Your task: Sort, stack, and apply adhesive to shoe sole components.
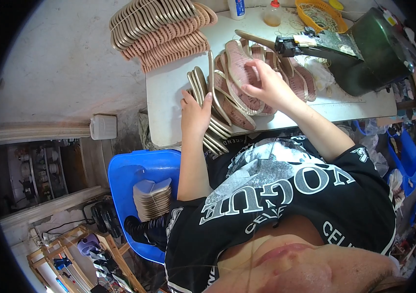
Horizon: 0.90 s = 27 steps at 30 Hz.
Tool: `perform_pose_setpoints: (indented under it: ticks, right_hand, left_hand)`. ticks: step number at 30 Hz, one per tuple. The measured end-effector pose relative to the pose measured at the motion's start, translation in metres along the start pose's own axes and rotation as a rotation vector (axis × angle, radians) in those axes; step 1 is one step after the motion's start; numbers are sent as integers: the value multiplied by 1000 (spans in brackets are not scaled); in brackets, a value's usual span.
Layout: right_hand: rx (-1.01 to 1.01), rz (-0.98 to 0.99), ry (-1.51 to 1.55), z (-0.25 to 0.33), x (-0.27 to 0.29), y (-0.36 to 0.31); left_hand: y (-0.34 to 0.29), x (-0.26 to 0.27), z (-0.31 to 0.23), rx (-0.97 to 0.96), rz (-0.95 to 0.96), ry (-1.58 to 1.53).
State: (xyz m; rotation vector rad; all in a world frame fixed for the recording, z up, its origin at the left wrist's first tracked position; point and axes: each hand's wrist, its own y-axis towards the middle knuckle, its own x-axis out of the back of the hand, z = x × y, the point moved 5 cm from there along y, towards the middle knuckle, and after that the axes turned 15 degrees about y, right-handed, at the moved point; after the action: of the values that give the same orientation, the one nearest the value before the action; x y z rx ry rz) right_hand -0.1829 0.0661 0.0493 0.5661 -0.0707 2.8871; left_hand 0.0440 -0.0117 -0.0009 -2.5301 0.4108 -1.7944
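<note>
My left hand (195,115) is wrapped round a small stack of shoe insoles (197,80) with gold-beige edges, standing on edge near the table's front left. The thumb lies along one side of the stack and the fingers along the other. Over a loose heap of pinkish insoles, my right hand (272,88) has its thumb and fingers apart. Its fingertips are at the face of one pink insole (239,63); whether they touch it I cannot tell. More insole edges (215,136) fan out below my left wrist, between the table edge and my lap.
Tall rows of insoles (154,29) stand at the back left of the white table (164,107). A dark green machine (374,53) reaches over the table's right side. Behind are a yellow basket (322,17) and a bottle (272,14). A blue bin (135,166) holding insoles stands at my left.
</note>
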Motion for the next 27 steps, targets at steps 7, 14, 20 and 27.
perform_pose_setpoints:
  ticks: [7, 14, 20, 27]
  right_hand:
    - [346, -116, -343, -4, -15, -23]
    - [-40, 143, -381, -15, -12, 3]
    - [-22, 212, -4, 16, -32, -21]
    - [-115, 324, 403, -21, -34, -5]
  left_hand:
    - [3, -4, -15, -84, -43, 72]
    - [-1, -2, -17, -52, -28, 76]
    - [-2, -4, -17, -19, -24, 114]
    - [-3, 2, -17, -15, -8, 83]
